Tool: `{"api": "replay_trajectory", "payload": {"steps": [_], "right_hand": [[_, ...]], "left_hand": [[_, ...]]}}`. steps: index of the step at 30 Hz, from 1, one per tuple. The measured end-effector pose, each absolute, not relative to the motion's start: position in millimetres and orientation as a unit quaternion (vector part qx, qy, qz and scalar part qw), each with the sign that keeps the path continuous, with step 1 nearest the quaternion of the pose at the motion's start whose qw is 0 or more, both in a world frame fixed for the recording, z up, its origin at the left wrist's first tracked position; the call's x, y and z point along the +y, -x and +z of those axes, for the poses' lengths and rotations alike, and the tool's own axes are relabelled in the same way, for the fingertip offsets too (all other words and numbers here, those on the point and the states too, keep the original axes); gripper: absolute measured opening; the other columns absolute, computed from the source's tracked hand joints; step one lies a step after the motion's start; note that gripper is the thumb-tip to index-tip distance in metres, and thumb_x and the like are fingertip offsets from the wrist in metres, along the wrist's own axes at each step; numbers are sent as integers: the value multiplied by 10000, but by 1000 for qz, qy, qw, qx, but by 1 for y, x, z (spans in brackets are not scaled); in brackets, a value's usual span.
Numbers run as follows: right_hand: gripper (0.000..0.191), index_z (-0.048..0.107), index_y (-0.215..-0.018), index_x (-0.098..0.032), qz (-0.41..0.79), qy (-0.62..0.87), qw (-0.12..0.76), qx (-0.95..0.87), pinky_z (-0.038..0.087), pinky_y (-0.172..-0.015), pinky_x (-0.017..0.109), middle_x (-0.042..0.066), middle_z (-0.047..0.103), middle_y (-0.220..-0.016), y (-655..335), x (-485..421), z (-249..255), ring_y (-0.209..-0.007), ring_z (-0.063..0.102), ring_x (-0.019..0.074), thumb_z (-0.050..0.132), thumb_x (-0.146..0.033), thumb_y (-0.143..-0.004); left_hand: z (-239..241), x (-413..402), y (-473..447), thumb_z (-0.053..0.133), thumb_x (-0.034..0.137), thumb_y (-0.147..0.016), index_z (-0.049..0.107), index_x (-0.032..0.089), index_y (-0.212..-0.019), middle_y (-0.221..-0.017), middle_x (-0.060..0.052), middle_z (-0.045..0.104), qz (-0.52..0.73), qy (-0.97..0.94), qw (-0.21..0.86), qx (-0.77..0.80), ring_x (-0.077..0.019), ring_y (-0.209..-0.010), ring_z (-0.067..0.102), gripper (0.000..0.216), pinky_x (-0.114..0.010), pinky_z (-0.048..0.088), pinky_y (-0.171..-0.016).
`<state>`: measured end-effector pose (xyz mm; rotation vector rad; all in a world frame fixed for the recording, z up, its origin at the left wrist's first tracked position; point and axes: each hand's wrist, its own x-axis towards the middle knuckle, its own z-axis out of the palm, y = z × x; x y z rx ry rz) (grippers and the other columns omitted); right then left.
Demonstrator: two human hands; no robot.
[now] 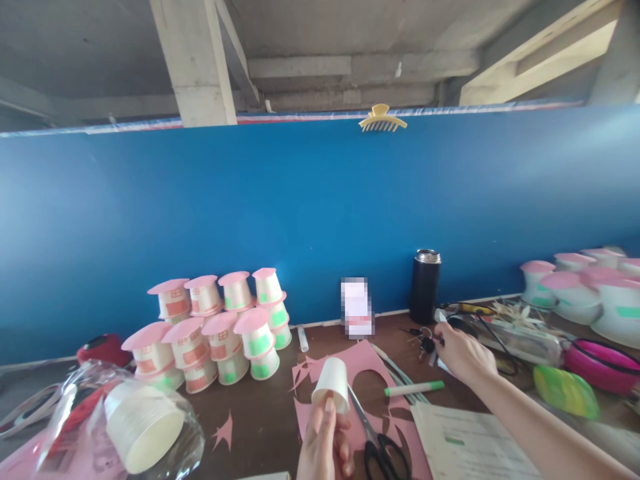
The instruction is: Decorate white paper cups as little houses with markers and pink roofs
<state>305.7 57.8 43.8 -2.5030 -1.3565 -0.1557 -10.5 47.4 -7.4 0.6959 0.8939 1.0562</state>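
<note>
A plain white paper cup (331,380), tilted with its base up, is held in my left hand (327,440), thumb on its side. My right hand (463,350) reaches out beside a bunch of keys (425,340) and a black flask (425,287). Its fingers are closed, and a small white tip (440,316) shows at them; I cannot make out what it is. Below the cup lie cut pink paper (365,363) and black-handled scissors (373,440). A green-capped marker (414,389) rests between my hands.
Stacked cups with pink paper tops (253,343) stand at the left. More topped cups (570,293) stand at the far right. A plastic bag holds nested white cups (145,423). A phone (357,307) leans on the blue partition (310,200). Printed paper (470,443) lies at the front.
</note>
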Motion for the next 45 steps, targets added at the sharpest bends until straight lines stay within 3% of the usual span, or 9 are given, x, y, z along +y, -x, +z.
{"api": "replay_trajectory", "payload": {"steps": [4,11,16,22,27,31,36,40,45], "right_hand": [[210,630,-959,-204,-41,872,130,-470,430,-629,323,52,692,-847,-306,60,48,-734,636,199,490,-350,-902],[182,601,-939,-250,-97,862,154,-473,386,-609,351,101,710,-939,-288,44,56,-838,667,302,450,-328,-875],[147,561,-953,-303,-100,815,189,-539,432,-607,298,9,704,-1030,-238,13,55,-867,679,230,473,-393,-878],[106,551,-892,-287,0,708,295,-642,493,-616,287,-18,707,-896,-181,-1,53,-740,686,196,486,-370,-890],[405,522,-1207,-266,133,670,392,-617,530,-608,302,15,695,-867,-165,1,80,-724,677,203,539,-485,-866],[627,390,-1370,-284,254,567,498,-605,537,-845,340,78,625,-1223,-144,-2,104,-1030,654,215,654,-400,-813],[239,508,-1121,-261,109,605,517,-596,552,-654,265,28,697,-917,-112,4,83,-747,689,163,536,-288,-885],[172,538,-971,-250,-52,635,412,-651,514,-567,263,8,667,-803,-103,13,45,-663,656,176,564,-199,-809],[222,561,-945,-232,-68,618,393,-678,509,-615,283,8,647,-773,-105,20,24,-698,643,191,506,-90,-782]], "left_hand": [[-7,47,10,694,752,-559,516,179,-1182,-655,47,555,480,-318,711,403,-43,-332,380,864,-196,281,-321],[-11,48,10,666,765,-581,488,179,-1162,-648,47,569,467,-328,721,393,-38,-318,381,844,-181,235,-312],[-11,46,7,738,718,-538,513,189,-1073,-676,48,554,504,-298,720,373,-26,-359,373,786,-164,236,-318],[-13,47,5,764,666,-547,491,203,-1117,-675,53,538,512,-300,715,369,-25,-360,357,783,-174,201,-329],[-9,47,7,791,586,-557,420,181,-1216,-551,106,443,481,-318,731,364,-31,-363,299,858,-184,179,-374],[4,44,11,850,530,-503,427,169,-1150,-540,119,410,463,-298,752,362,-29,-410,294,853,-174,183,-404],[10,45,15,839,575,-513,488,183,-872,-599,81,481,481,-248,759,361,-9,-407,330,637,-164,192,-398],[11,44,15,829,538,-573,521,165,-787,-594,74,486,485,-213,758,382,-1,-395,340,529,-153,207,-394],[13,41,12,840,559,-532,530,161,-692,-554,65,499,490,-200,765,368,-19,-396,382,529,-156,277,-388]]}}
